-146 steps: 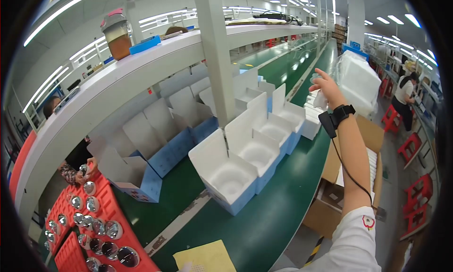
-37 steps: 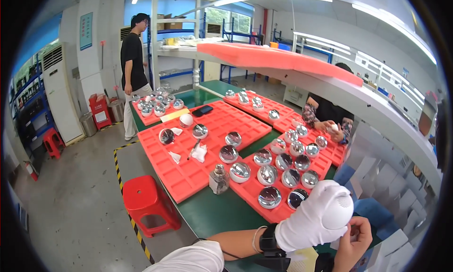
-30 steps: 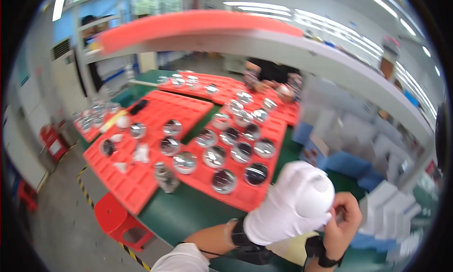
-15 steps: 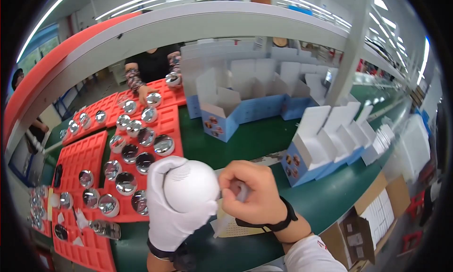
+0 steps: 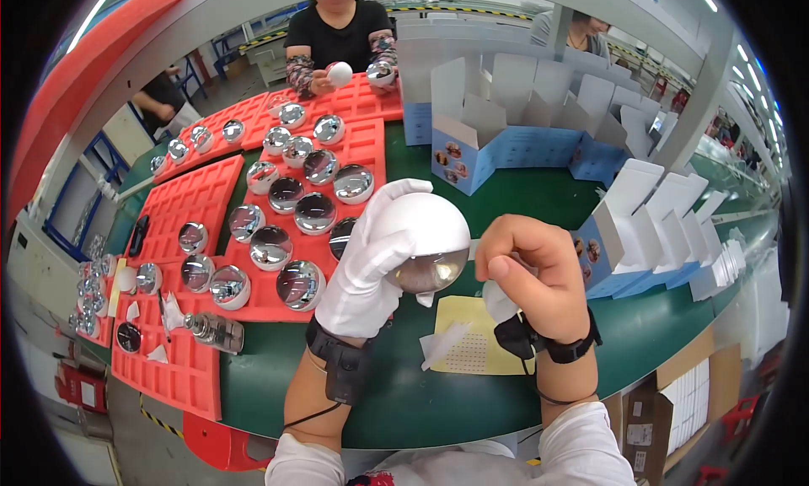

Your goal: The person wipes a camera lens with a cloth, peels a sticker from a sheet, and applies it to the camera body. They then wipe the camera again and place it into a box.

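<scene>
Ball [image 5: 424,225], white half up, glossy half down, sits clasped in my gloved left fingers [image 5: 389,255], just left of my right fingers [image 5: 524,241], curled around a pale scrap [image 5: 498,301].

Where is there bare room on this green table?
Bare green tabletop lies beyond and right of the white, glossy-bottomed ball, between the red gridded trays and the open blue-and-white cardboard boxes. Another patch separates the yellow paper sheet from the near edge. Mirrored balls crowd the trays; boxes crowd the right.
</scene>
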Tool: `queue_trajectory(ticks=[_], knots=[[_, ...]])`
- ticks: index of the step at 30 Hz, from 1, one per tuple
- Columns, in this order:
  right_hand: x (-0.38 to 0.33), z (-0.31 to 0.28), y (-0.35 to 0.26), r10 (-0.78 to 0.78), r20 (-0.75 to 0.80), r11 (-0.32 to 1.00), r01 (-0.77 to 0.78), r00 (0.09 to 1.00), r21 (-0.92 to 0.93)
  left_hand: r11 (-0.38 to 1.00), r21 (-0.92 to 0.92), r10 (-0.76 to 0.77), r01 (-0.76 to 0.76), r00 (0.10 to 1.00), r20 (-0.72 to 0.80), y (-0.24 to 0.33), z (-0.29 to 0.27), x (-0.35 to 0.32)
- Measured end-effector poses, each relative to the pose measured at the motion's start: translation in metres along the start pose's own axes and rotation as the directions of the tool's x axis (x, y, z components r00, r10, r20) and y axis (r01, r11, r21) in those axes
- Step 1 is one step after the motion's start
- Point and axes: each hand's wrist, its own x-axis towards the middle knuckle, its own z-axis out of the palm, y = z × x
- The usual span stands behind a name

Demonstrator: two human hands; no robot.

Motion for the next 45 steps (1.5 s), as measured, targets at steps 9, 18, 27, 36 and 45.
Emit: queue_trajectory(ticks=[9, 18, 27, 36, 45], knots=[[0.004, 0.010, -0.002, -0.031, -0.037, 0.988, 0.025, 0.999, -0.152, 0.999, 0.023, 0.029, -0.028, 0.998, -0.057, 0.007, 0.016, -0.004], [0.010, 0.016, 0.021, -0.201, 0.113, 0.974, 0.185, 0.973, 0.134, 0.692, 0.702, 0.277, -0.171, 0.960, -0.040, 0.011, 0.008, -0.019], [0.011, 0.018, 0.000, -0.185, 0.139, 0.969, 0.157, 0.973, 0.193, 0.788, 0.563, 0.399, -0.248, 0.903, -0.161, 0.026, 0.059, -0.032], [0.007, 0.021, 0.018, -0.003, 0.197, 0.915, -0.076, 0.980, 0.397, 0.834, 0.525, 0.305, -0.169, 0.934, -0.184, -0.001, 0.033, -0.032], [0.013, 0.016, 0.040, 0.049, 0.134, 0.937, -0.092, 0.990, 0.336, 0.889, 0.458, 0.164, -0.018, 0.946, -0.280, -0.039, 0.003, -0.053]])
